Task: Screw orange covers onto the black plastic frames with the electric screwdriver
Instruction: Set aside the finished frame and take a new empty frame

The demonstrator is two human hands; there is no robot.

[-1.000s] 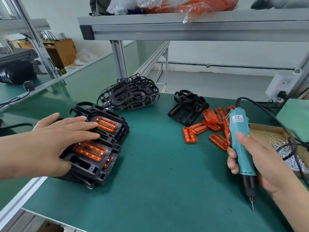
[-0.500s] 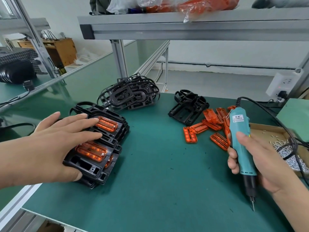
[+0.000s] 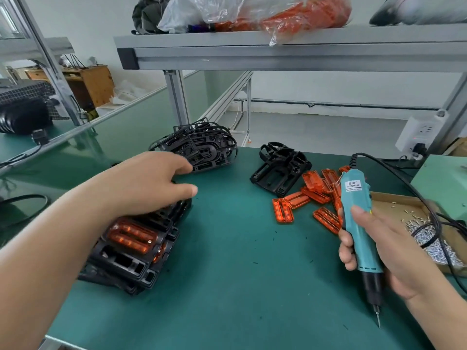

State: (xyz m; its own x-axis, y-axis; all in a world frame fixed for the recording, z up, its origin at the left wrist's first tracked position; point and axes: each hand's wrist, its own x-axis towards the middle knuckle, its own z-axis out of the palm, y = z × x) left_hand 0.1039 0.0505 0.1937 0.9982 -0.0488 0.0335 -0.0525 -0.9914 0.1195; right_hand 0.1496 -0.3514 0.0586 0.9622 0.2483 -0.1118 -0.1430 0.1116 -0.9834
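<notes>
Hovering open over the stack of orange-covered black plastic frames at the left edge of the counter, the left grip should next fetch a bare black frame; the right grip clasps the teal electric screwdriver.

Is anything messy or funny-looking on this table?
The covered black frames under the left hand sit in a crooked, leaning stack. The loose orange covers lie jumbled in a heap.

One wide-angle camera, worn on the head, faces forward and down over the green workbench (the shelf crosses the top edge). It sits close: the left hand and right hand loom large, and the far room seems slightly blurred.
</notes>
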